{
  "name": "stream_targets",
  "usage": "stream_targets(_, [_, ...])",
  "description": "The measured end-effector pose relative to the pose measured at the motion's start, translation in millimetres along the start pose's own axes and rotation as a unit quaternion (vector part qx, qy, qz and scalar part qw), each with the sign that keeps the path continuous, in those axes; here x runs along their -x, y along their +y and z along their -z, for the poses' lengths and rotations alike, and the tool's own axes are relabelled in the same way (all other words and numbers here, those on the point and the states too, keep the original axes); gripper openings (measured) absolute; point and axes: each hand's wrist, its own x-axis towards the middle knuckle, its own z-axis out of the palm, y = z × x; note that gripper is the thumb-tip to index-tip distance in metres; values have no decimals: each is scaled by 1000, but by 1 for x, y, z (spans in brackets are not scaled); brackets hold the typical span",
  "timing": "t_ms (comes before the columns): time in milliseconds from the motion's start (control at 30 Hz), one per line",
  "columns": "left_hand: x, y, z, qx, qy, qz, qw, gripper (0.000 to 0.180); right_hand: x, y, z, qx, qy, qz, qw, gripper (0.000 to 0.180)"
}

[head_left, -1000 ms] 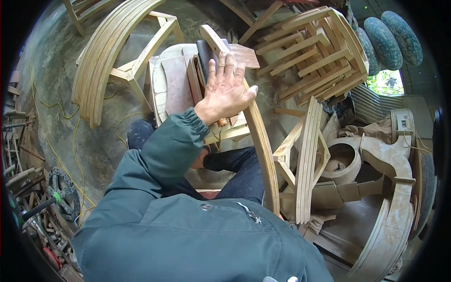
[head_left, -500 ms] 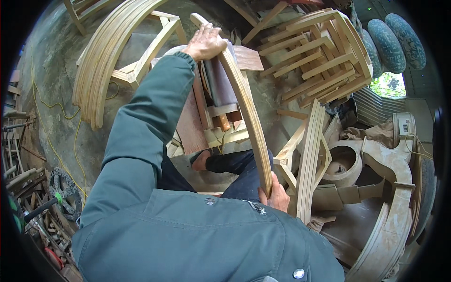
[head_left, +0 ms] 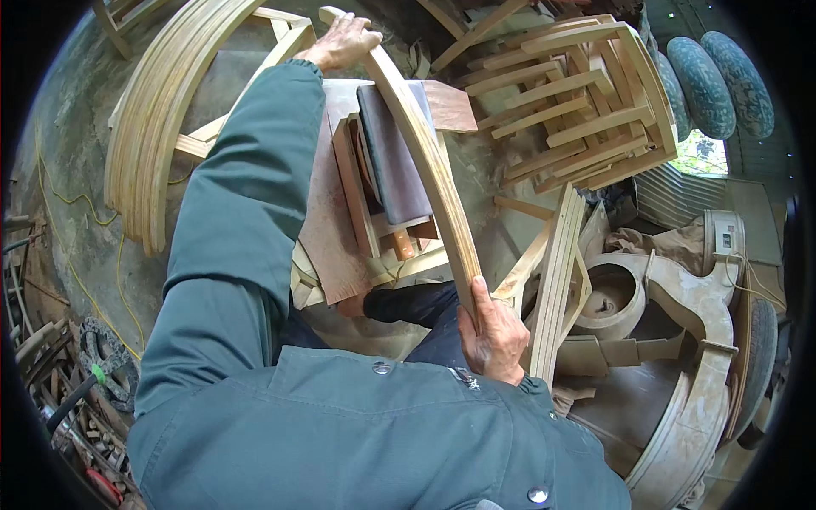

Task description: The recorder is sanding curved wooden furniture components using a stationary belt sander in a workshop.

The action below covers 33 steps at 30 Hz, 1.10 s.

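A long curved strip of pale wood (head_left: 429,166) runs from the upper middle down toward my lap. My left hand (head_left: 342,42) grips its far upper end, the arm stretched out in a green jacket sleeve. My right hand (head_left: 491,333) is closed around its near lower end, close to my body. Under the strip lies a belt sander (head_left: 393,166) with a dark brown sanding belt in a wooden frame, and the strip crosses above the belt.
A stack of bent wooden arcs (head_left: 157,127) lies at the left. Wooden chair frames (head_left: 578,93) are piled at the upper right. Flat wooden slats (head_left: 557,280) lean by my right hand. A rounded beige machine body (head_left: 680,306) is at the right, yellow cable (head_left: 85,246) on the floor.
My left hand went from resting open on the strip's middle to gripping its far upper end. My right hand has come into view holding the lower end.
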Motion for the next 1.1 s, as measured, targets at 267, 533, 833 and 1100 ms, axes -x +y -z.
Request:
stream_targets(267, [-51, -119, -55, -182, 206, -190, 942, 19, -48, -11, -43, -51, 4, -13, 999, 73])
stream_targets(533, [-48, -94, -38, -174, 116, -143, 967, 26, -105, -17, -63, -63, 14, -32, 997, 63])
stream_targets(833, [-40, -56, -8, -194, 144, -159, 957, 25, -148, -20, -93, -52, 41, -19, 998, 64])
stream_targets(1100, [7, 27, -4, 157, 104, 125, 974, 77, -41, -8, -60, -30, -3, -34, 999, 75])
